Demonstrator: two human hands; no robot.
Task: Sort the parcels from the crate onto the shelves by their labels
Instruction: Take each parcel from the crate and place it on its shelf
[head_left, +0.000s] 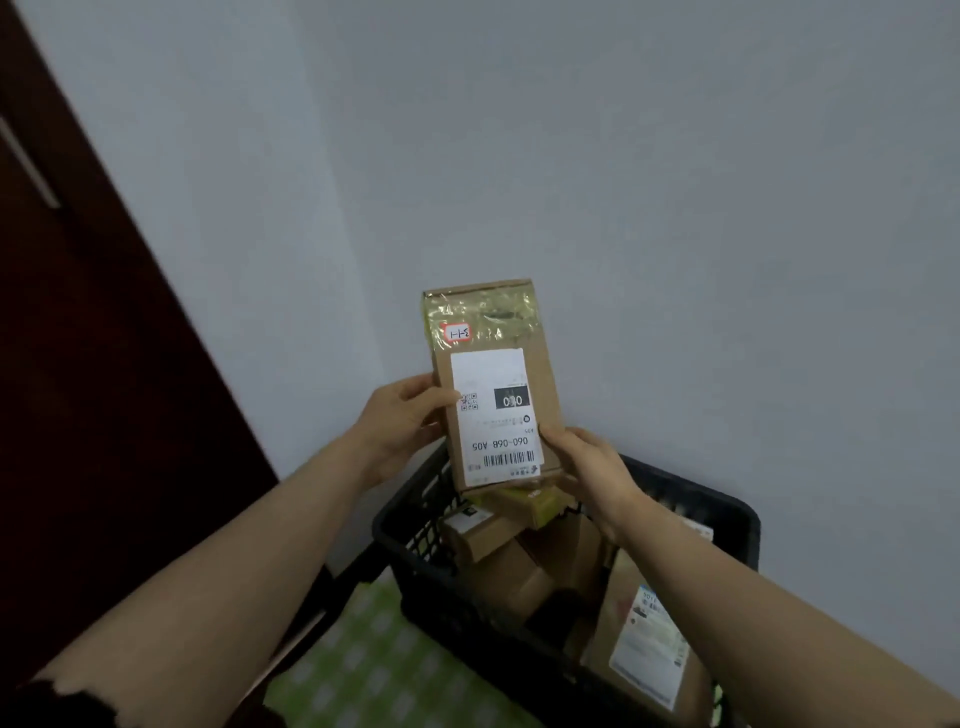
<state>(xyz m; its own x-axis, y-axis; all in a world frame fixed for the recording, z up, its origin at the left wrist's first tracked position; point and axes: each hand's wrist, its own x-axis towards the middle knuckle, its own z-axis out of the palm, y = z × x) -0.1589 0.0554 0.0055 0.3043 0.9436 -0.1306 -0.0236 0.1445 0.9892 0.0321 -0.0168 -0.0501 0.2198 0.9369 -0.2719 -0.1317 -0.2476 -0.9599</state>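
Flat cardboard parcel (493, 384) held upright just above the black crate (724, 512), pinched at its side edges by left hand (400, 421) and right hand (587, 462). Handwritten sticker (457, 332) is seen inverted, possibly "3-1-1"; a misreading would cause misshelving. Light edge grip: a drop back into the crate is possible.

The flat brown cardboard parcel (493, 384) carries a white label with black barcode, a red-edged sticker and glossy yellowish tape; the latticed plastic crate (415, 525) is black, the cloth (374, 660) green-and-white checked, the door (88, 332) dark reddish-brown, the wall (623, 156) pale grey
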